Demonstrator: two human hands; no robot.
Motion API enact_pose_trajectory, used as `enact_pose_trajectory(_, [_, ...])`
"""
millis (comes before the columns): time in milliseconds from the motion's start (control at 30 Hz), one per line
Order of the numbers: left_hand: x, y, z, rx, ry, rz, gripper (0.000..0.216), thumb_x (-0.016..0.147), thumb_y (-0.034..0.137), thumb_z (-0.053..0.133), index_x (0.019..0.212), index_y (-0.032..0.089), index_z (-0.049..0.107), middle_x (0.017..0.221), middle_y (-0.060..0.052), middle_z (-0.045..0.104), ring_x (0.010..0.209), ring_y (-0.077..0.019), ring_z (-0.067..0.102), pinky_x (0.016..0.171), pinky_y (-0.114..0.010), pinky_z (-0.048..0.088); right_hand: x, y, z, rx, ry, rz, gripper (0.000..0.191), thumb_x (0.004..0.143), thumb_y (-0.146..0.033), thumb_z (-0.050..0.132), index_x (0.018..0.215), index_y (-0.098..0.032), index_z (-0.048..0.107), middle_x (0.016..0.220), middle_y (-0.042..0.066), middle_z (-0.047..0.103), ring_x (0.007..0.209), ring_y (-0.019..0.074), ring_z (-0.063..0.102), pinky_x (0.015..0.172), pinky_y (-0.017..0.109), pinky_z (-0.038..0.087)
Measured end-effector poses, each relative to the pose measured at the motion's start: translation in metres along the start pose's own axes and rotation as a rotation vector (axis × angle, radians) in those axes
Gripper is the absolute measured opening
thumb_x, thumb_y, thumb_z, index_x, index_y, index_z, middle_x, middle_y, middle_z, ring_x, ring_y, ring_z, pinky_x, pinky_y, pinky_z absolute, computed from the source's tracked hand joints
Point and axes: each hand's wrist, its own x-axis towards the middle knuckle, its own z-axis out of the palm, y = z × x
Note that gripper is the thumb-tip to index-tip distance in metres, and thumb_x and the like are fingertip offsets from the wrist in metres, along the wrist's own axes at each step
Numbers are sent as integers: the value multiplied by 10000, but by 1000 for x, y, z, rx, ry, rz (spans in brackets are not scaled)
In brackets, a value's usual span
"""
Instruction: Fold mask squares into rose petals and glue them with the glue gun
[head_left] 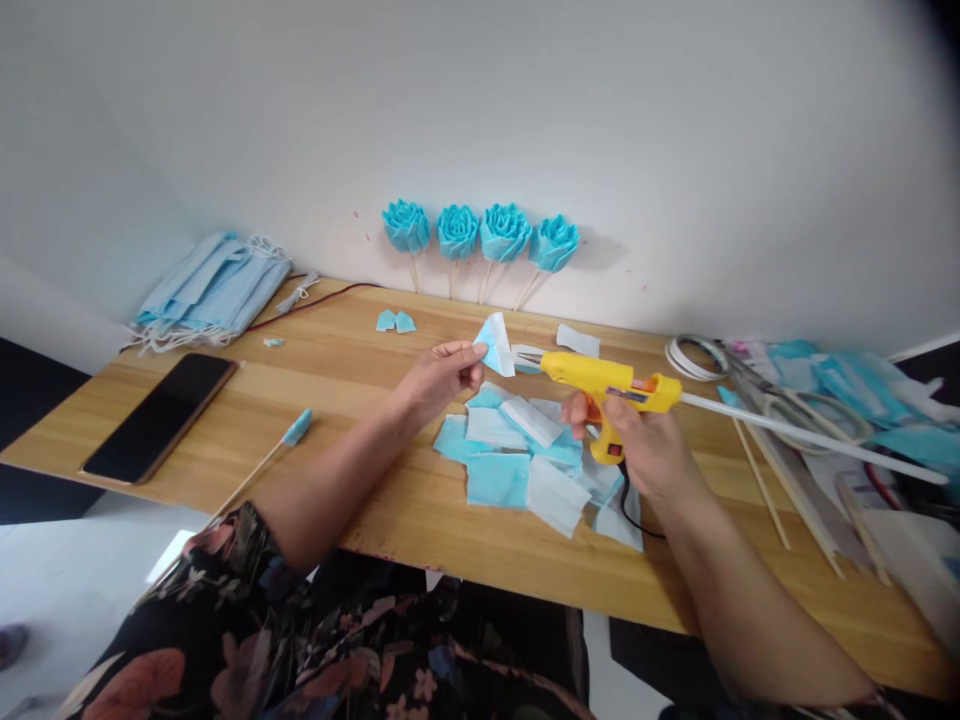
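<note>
My left hand [448,372] pinches a folded blue-and-white fabric piece [498,346] between thumb and fingers, above the table. Wrapped round the handle of a yellow hot glue gun [592,375] is my right hand [630,425]. The gun's nozzle points left, close to the edge of the fabric piece; whether they touch I cannot tell. A long white glue stick [810,432] sticks out of the gun's back. Below both hands lies a loose pile of cut blue and white fabric pieces [498,480]. To the left, a wooden stick with a blue wrapped tip [297,428] rests across the table's front edge.
Several blue fabric roses [505,232] on sticks lean against the wall. A stack of face masks [214,285] and a phone [161,418] lie at left. At right are a tape roll [696,358], scissors [814,415], wooden sticks [761,485] and fabric scraps [855,380].
</note>
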Motion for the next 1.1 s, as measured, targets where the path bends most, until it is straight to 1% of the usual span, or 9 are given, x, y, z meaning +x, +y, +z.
enact_pose_trajectory(100, [-1,-2,0,45,-34,8,397,769,429,776,572,128,608,559,-2,574,544,-75,511,583,-220,410,0,2,2,-19,21,1,371,896,-557,585,722,-233,629,722,38,596,640,185,560,638,356,482])
enact_pose_trajectory(200, [-2,-3,1,94,-47,1,387,774,427,769,576,134,611,567,0,576,557,-78,517,596,-222,416,0,4,3,-71,54,13,386,895,-576,567,706,-240,594,696,26,567,635,188,555,626,352,474])
enact_pose_trajectory(300, [-3,-3,2,130,-44,-12,377,768,418,771,577,138,606,564,4,572,550,-80,513,591,-225,416,0,5,3,-123,62,31,409,884,-605,559,697,-241,562,699,33,571,635,194,549,622,359,475])
enact_pose_trajectory(367, [-3,-2,2,136,-47,-14,374,762,417,774,579,137,606,564,4,569,550,-81,514,592,-227,417,-1,5,3,-125,59,32,397,888,-590,563,698,-241,555,700,34,573,631,190,542,613,356,467])
enact_pose_trajectory(467, [-3,-2,3,140,-51,-13,373,768,409,769,577,136,602,562,5,561,554,-80,511,595,-226,412,-1,5,3,-129,63,29,382,893,-574,568,703,-242,554,695,32,570,627,186,535,599,351,460])
enact_pose_trajectory(600, [-3,-3,3,135,-56,-17,364,773,396,768,575,139,603,560,4,561,557,-81,505,590,-225,404,0,5,3,-165,85,39,410,878,-604,572,691,-239,556,669,36,567,618,187,533,577,351,461])
enact_pose_trajectory(833, [-3,-3,2,131,-70,-12,372,760,403,773,569,137,595,557,5,558,555,-79,509,591,-226,406,-1,6,2,-204,102,61,426,880,-587,579,651,-229,561,638,27,569,559,158,513,509,319,425])
enact_pose_trajectory(967, [-3,-2,2,134,-71,-15,373,761,407,768,568,139,594,560,5,554,563,-83,511,593,-230,403,0,4,3,-210,115,70,444,858,-608,589,630,-228,555,631,22,569,530,144,496,472,302,401])
enact_pose_trajectory(1100, [-4,-2,2,140,-70,-17,378,763,405,770,562,141,588,558,4,555,565,-83,507,593,-228,402,0,5,3,-217,122,82,453,839,-630,595,633,-230,545,627,22,572,533,148,499,470,299,401])
